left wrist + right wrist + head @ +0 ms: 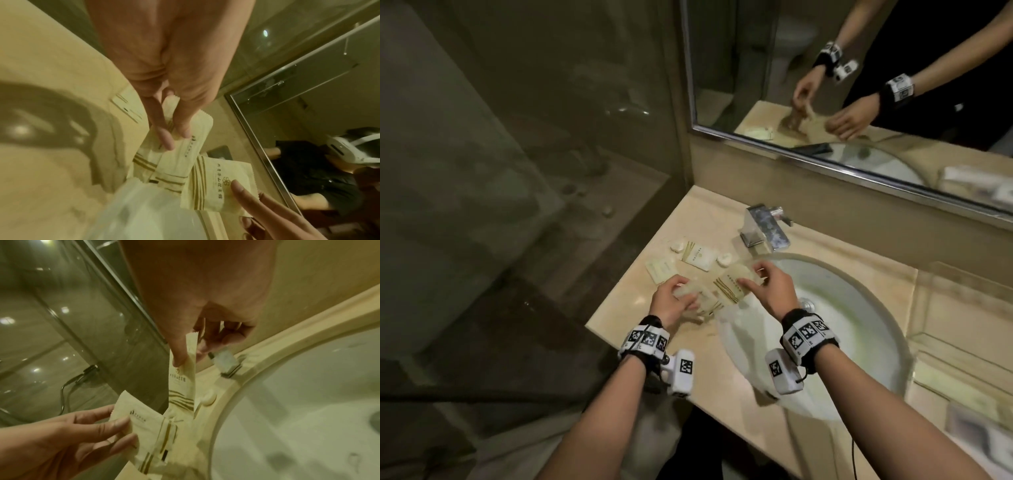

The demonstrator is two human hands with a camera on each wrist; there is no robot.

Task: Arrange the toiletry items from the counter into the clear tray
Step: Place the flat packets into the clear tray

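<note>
Both hands hold cream sachets with gold stripes above the beige counter (626, 308), just left of the sink. My left hand (688, 295) pinches a small sachet (185, 146) between thumb and fingers (167, 142), with more sachets bunched under it. My right hand (751, 279) pinches one end of a longer striped sachet (729, 287), which hangs down from my thumb in the right wrist view (183, 382). The two hands are close and their sachets overlap. A clear tray (962, 298) stands on the counter right of the sink, blurred.
More sachets (697, 255) (662, 270) and two small white soaps (676, 245) (724, 259) lie on the counter behind my hands. A chrome faucet (765, 228) stands by the round basin (859, 342). Translucent white plastic (743, 329) drapes over the basin's rim. Glass wall at left, mirror behind.
</note>
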